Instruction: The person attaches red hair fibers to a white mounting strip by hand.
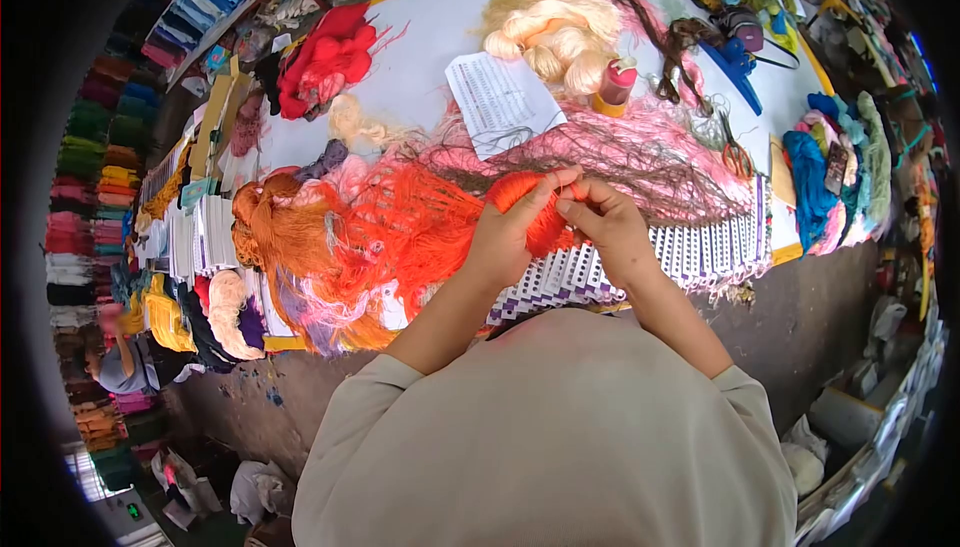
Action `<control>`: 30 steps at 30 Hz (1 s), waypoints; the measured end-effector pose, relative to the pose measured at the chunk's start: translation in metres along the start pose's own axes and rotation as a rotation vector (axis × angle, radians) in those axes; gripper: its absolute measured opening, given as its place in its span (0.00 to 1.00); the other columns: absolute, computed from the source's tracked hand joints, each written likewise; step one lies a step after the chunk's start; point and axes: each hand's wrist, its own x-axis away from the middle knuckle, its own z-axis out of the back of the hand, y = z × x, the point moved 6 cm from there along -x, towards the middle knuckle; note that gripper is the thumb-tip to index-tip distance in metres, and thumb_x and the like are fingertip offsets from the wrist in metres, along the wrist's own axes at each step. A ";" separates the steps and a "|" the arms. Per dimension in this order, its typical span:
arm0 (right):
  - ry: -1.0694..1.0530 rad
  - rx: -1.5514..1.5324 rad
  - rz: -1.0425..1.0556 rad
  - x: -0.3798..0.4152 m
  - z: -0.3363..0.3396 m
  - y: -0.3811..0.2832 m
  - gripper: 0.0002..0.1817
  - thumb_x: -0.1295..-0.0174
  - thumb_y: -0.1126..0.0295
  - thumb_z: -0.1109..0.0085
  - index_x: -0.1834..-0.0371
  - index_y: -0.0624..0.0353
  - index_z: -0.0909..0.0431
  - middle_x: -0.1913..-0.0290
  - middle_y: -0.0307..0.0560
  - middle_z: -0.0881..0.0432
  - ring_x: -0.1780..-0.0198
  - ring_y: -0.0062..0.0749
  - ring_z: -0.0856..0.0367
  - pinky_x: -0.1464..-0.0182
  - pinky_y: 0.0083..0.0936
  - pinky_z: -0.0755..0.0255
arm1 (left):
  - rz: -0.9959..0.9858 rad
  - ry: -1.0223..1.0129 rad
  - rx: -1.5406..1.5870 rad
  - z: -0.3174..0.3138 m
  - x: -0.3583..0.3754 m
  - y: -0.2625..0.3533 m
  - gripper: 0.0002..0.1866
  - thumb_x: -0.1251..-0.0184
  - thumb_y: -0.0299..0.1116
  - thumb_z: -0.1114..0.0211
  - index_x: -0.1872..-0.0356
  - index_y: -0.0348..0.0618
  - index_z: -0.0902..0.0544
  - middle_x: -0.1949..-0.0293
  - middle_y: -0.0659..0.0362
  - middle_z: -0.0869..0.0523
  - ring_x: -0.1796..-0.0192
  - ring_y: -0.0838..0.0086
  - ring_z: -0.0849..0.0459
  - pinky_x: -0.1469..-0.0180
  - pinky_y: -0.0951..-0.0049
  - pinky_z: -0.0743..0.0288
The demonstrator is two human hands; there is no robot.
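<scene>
An orange-red bundle of thread (520,197) is wrapped in my left hand (508,237), over the near edge of the table. My right hand (606,222) touches the bundle's right side, thumb and forefinger pinched together; a thin strand seems to run between them, too fine to make out fully. Loose orange-red thread (420,232) spreads to the left of my hands. Beyond them lie pink thread (640,137) with dark brown strands and a printed paper sheet (503,102). Punched cards (690,262) line the table edge below my right hand.
A thread cone (615,85), scissors (737,155) and a blue tool (735,77) lie beyond my right hand. Cream skeins (560,32) and red skeins (330,57) are farther back. Blue yarn (812,177) hangs at the right. Another person (122,367) is at the far left.
</scene>
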 end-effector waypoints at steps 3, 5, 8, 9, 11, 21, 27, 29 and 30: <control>0.025 -0.126 -0.021 0.000 0.002 0.003 0.03 0.35 0.71 0.39 0.62 0.56 0.20 0.69 0.32 0.21 0.71 0.13 0.27 0.70 0.14 0.34 | -0.039 0.008 -0.035 0.001 -0.002 0.001 0.22 0.21 0.40 0.52 0.40 0.31 0.25 0.45 0.51 0.19 0.44 0.69 0.20 0.42 0.69 0.24; 0.023 -0.152 -0.038 0.000 0.002 0.001 0.02 0.35 0.71 0.40 0.62 0.56 0.20 0.69 0.32 0.21 0.71 0.12 0.27 0.70 0.13 0.34 | 0.055 0.065 0.210 -0.002 -0.001 0.000 0.20 0.21 0.39 0.51 0.42 0.31 0.24 0.48 0.51 0.18 0.47 0.70 0.18 0.46 0.67 0.21; 0.015 -0.187 -0.062 0.001 0.002 -0.001 0.02 0.34 0.70 0.41 0.62 0.55 0.21 0.69 0.32 0.21 0.71 0.12 0.26 0.70 0.13 0.34 | 0.040 0.093 0.219 0.002 -0.002 -0.001 0.16 0.24 0.34 0.46 0.45 0.32 0.22 0.50 0.52 0.17 0.49 0.70 0.18 0.50 0.66 0.19; 0.008 -0.197 -0.070 0.001 0.002 -0.001 0.02 0.33 0.70 0.42 0.62 0.55 0.22 0.68 0.31 0.21 0.71 0.12 0.26 0.70 0.13 0.34 | 0.041 0.093 0.219 0.002 -0.002 -0.003 0.16 0.24 0.34 0.46 0.45 0.32 0.22 0.50 0.52 0.17 0.49 0.70 0.18 0.50 0.66 0.19; -0.007 -0.215 -0.067 0.000 0.002 0.001 0.03 0.32 0.70 0.43 0.61 0.55 0.22 0.68 0.31 0.21 0.71 0.12 0.27 0.70 0.13 0.34 | -0.023 0.107 0.088 0.005 -0.002 -0.003 0.13 0.27 0.29 0.42 0.48 0.32 0.22 0.52 0.53 0.16 0.51 0.69 0.17 0.51 0.67 0.19; -0.076 -0.204 -0.095 -0.002 0.003 -0.001 0.06 0.29 0.68 0.47 0.59 0.59 0.24 0.76 0.31 0.29 0.77 0.13 0.35 0.71 0.15 0.34 | 0.026 0.138 0.155 0.014 -0.006 -0.013 0.11 0.28 0.27 0.42 0.51 0.32 0.20 0.54 0.52 0.15 0.56 0.72 0.16 0.56 0.70 0.20; 0.129 0.332 0.254 -0.001 0.051 -0.013 0.10 0.27 0.64 0.49 0.61 0.57 0.23 0.71 0.32 0.29 0.69 0.15 0.32 0.69 0.16 0.36 | 0.283 0.279 0.133 0.043 0.000 0.013 0.09 0.29 0.33 0.44 0.58 0.39 0.22 0.62 0.51 0.13 0.75 0.74 0.20 0.72 0.74 0.25; 0.448 0.425 0.472 0.001 0.103 -0.034 0.11 0.26 0.63 0.50 0.58 0.58 0.22 0.57 0.43 0.17 0.55 0.24 0.21 0.49 0.23 0.28 | 0.307 0.018 0.517 0.084 -0.002 0.004 0.06 0.28 0.32 0.44 0.58 0.42 0.23 0.75 0.63 0.21 0.79 0.82 0.30 0.77 0.80 0.35; 0.467 0.200 0.384 -0.006 0.142 -0.021 0.11 0.26 0.62 0.50 0.59 0.57 0.23 0.51 0.49 0.16 0.48 0.27 0.20 0.41 0.28 0.29 | 0.294 0.120 0.577 0.110 -0.002 0.006 0.06 0.28 0.31 0.44 0.58 0.41 0.23 0.78 0.66 0.28 0.80 0.84 0.34 0.78 0.81 0.38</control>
